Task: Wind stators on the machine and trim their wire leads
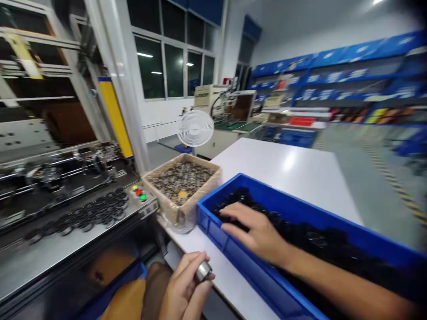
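Reaching lengthwise along the blue bin (220, 233), the nearer right hand (263, 231) is curling half-spread fingers over black parts (240, 195) — any grip hidden — while the left hand (182, 286) is holding a metal cylinder (203, 270) outside.

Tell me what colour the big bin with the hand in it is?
The bin is bright blue, seen best in the head view.

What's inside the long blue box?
Inside the blue box are lots of black parts, all jumbled. The right hand reaches in over some. The parts underneath and the bottom are covered, so I can't see them.
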A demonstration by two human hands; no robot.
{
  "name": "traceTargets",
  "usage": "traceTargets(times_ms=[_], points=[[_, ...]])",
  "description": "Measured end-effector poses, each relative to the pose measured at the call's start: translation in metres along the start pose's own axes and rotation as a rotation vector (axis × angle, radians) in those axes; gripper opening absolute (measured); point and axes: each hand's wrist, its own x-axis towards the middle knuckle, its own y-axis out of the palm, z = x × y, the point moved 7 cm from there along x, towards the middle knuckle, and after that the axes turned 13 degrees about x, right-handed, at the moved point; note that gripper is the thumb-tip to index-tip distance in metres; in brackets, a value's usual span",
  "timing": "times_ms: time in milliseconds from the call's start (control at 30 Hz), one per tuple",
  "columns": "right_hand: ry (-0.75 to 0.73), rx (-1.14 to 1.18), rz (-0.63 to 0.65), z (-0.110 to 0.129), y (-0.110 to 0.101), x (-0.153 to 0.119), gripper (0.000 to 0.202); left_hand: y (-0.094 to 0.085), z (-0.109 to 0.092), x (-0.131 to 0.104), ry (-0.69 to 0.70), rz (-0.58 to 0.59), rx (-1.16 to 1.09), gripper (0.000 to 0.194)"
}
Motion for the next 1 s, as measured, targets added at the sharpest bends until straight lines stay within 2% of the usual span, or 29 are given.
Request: traceTargets(times_ms=[67,133,200,300,367,467,533,667,800,1000], points=[[0.405,-0.215,0.232,-0.066,0.014,-0.004,0.028,-0.008,0.001,0.006,-0.061,0.012,-0.004,0.049],[0.561,-0.289,0.382,-0.103,0.028,-0.014,0.029,-0.018,0.003,0.009,-0.114,0.011,-0.007,0.05],[0.593,-0.3,0.473,-0.117,0.038,-0.023,0.022,-0.028,0.0,0.01,-0.114,-0.028,0.028,0.049],[0.607,-0.328,0.557,-0.124,0.047,-0.033,0.016,-0.036,-0.006,0.006,-0.07,-0.097,0.134,0.04],[0.626,-0.349,0.59,-0.128,0.049,-0.036,0.017,-0.037,-0.013,0.002,-0.004,-0.098,0.275,0.037],[0.687,-0.382,0.626,-0.138,0.051,-0.037,0.015,-0.04,-0.026,-0.004,0.101,-0.088,0.515,0.047],[0.73,-0.41,0.635,-0.143,0.049,-0.036,0.012,-0.047,-0.032,-0.006,0.126,-0.118,0.551,0.047],[0.766,-0.479,0.617,-0.141,0.035,-0.031,0.018,-0.059,-0.035,-0.007,0.081,-0.142,0.338,0.035],[0.759,-0.489,0.649,-0.132,0.025,-0.027,0.027,-0.06,-0.027,-0.005,-0.029,-0.107,0.028,0.038],[0.722,-0.432,0.766,-0.121,0.032,-0.03,0.029,-0.056,-0.026,0.0,-0.067,-0.106,-0.098,0.04]])
